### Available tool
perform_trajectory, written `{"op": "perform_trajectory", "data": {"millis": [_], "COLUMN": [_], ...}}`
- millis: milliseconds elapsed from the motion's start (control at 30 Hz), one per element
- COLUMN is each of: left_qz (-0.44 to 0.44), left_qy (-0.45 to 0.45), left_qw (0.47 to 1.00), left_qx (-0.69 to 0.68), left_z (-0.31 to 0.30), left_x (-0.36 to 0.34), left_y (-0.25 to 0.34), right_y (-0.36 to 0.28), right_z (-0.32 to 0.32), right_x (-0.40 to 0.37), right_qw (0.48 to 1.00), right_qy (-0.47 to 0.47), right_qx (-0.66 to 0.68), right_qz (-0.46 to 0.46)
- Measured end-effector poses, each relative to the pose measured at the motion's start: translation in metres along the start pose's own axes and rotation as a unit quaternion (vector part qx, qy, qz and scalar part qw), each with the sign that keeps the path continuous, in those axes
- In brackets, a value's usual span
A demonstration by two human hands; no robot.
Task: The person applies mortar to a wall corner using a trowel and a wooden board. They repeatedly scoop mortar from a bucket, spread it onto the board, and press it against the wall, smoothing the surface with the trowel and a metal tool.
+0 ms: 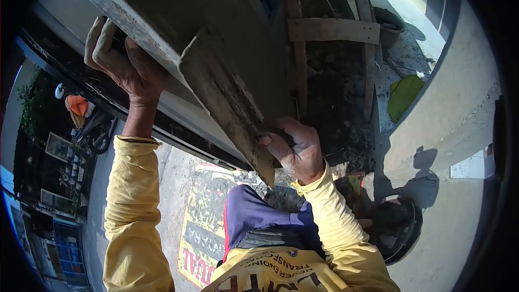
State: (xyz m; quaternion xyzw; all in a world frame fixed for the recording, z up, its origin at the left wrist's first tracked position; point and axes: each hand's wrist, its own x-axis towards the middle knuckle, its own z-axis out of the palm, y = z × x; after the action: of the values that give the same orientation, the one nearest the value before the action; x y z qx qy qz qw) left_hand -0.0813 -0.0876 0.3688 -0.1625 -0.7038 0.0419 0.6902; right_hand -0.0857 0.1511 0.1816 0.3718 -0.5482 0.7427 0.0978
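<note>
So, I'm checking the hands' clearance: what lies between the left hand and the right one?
In the head view, the smeared plastering trowel slants between the left hand and the right hand, which grips it.

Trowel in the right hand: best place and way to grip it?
I'd grip the trowel near its lower right side, coming from the person's right, where the right hand already holds it. The broad, flat blade slants away up-left and its thin edges offer little to wrap fingers around. The exact handle shape is hidden by the hand.

Left hand (128, 70) bent, right (300, 154) seemingly curled
</note>
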Motion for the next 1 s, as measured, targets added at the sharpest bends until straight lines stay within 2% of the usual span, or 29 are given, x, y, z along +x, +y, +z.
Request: {"op": "perform_trajectory", "data": {"millis": [67,100,133,200,300,333,367,467,600,633,700,767,800,867,900,1000], "left_qz": [0.053,0.055,0.059,0.068,0.073,0.077,0.076,0.047,0.059,0.066,0.058,0.049,0.049,0.051,0.05,0.047], "left_qy": [-0.011,-0.002,-0.002,0.0,0.018,0.017,0.015,0.05,0.047,0.041,0.035,0.032,0.031,0.032,0.03,0.025], "left_qw": [0.998,0.998,0.998,0.997,0.997,0.996,0.996,0.998,0.997,0.997,0.997,0.998,0.998,0.998,0.998,0.999], "left_qx": [0.041,0.029,0.031,0.035,0.025,0.028,0.039,-0.001,0.008,0.019,0.02,0.019,0.015,0.007,0.006,0.01], "left_z": [-0.005,-0.003,-0.004,-0.004,-0.001,-0.002,-0.003,0.002,0.0,-0.001,-0.003,-0.006,-0.006,-0.004,-0.004,-0.008], "left_x": [0.005,0.006,0.006,0.006,0.008,0.007,0.007,0.006,0.007,0.007,0.007,0.005,0.005,0.008,0.008,0.006], "left_y": [-0.002,-0.003,-0.003,-0.002,-0.003,-0.002,-0.003,0.002,-0.003,-0.004,-0.005,-0.004,-0.004,-0.004,-0.004,-0.002], "right_y": [0.018,0.039,0.048,0.068,0.101,0.084,0.065,0.015,-0.055,-0.064,-0.084,-0.14,-0.146,-0.149,-0.14,-0.096], "right_z": [-0.005,-0.009,-0.017,-0.014,-0.009,-0.012,-0.014,-0.009,0.003,0.003,0.005,0.022,0.026,0.027,0.026,0.029], "right_x": [-0.024,-0.035,-0.041,-0.044,-0.032,-0.006,0.021,0.094,0.163,0.171,0.169,0.141,0.132,0.105,0.101,0.113], "right_qw": [0.977,0.944,0.873,0.814,0.857,0.841,0.848,0.895,0.933,0.967,0.988,0.985,0.977,0.99,0.995,0.986], "right_qy": [0.116,0.163,0.176,0.212,0.168,0.156,0.132,0.103,0.061,0.02,-0.023,-0.025,-0.005,0.027,0.056,0.108], "right_qx": [-0.007,0.055,0.132,0.107,0.105,0.114,0.149,0.133,0.123,0.094,0.09,0.139,0.16,0.112,0.028,-0.118], "right_qz": [0.179,0.283,0.436,0.53,0.477,0.505,0.491,0.413,0.334,0.237,0.126,0.099,0.141,0.084,0.081,-0.037]}}
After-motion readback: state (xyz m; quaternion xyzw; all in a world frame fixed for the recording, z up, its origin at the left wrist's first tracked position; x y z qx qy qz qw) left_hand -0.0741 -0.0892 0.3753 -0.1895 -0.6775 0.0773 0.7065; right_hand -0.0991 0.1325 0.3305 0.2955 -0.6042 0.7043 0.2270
